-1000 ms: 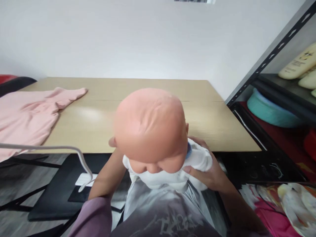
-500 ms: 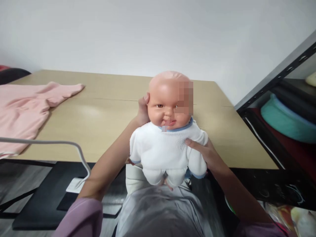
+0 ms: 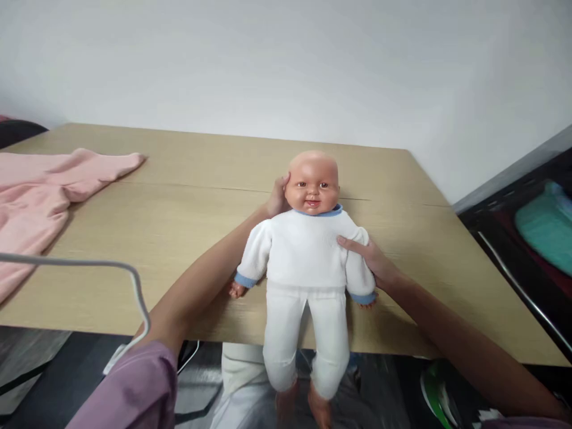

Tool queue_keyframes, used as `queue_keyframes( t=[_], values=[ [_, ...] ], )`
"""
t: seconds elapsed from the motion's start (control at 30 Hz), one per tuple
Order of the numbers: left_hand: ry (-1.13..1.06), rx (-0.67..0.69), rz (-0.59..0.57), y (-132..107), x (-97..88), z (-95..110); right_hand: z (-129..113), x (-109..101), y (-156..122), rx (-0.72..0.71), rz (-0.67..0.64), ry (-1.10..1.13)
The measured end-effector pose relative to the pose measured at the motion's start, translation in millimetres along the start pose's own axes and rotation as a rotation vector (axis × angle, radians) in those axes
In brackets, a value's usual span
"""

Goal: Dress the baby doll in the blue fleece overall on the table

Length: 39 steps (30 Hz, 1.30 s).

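Observation:
A baby doll in a white long-sleeved top with blue collar and cuffs and white trousers lies face up over the near part of the table. Its bare feet hang past the table's front edge. My left hand cups the doll's head from the left, most of its fingers hidden behind it. At the doll's upper arm and chest, my right hand grips with the thumb on top of the white cloth; its other fingers are out of sight beneath.
A pink garment lies spread on the left of the wooden table. A white cable crosses the lower left. On a dark rack to the right sits a teal item. A pale wall rises behind.
The doll has moved away from me and down onto the table, its body now stretched out with legs in full view. Both hands have gone along with it.

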State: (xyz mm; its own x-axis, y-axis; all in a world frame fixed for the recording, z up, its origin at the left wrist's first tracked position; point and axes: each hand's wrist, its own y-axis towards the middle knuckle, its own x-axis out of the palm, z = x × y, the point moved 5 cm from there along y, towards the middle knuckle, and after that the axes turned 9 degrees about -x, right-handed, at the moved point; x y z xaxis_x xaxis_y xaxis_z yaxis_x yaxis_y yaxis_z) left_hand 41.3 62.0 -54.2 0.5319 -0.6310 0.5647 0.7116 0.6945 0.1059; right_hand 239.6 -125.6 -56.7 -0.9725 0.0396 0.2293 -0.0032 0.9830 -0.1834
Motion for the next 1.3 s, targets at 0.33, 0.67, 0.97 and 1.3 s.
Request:
queue_keyframes(
  t=[0.33,0.67,0.97,1.3],
  values=[
    [-0.025,-0.072,0.052,33,-45.0,-12,17,-30,15,-0.025,0.015,-0.160],
    [0.014,-0.066,0.123,70,-78.5,21,14,-27,3,-0.389,0.073,-0.814],
    [-0.021,-0.211,0.146,72,-81.4,16,19,-38,-5,-0.433,0.038,-1.029],
    [0.010,-0.257,0.110,68,-81.0,17,15,-37,-2,-0.569,0.015,-1.205]
  ],
)
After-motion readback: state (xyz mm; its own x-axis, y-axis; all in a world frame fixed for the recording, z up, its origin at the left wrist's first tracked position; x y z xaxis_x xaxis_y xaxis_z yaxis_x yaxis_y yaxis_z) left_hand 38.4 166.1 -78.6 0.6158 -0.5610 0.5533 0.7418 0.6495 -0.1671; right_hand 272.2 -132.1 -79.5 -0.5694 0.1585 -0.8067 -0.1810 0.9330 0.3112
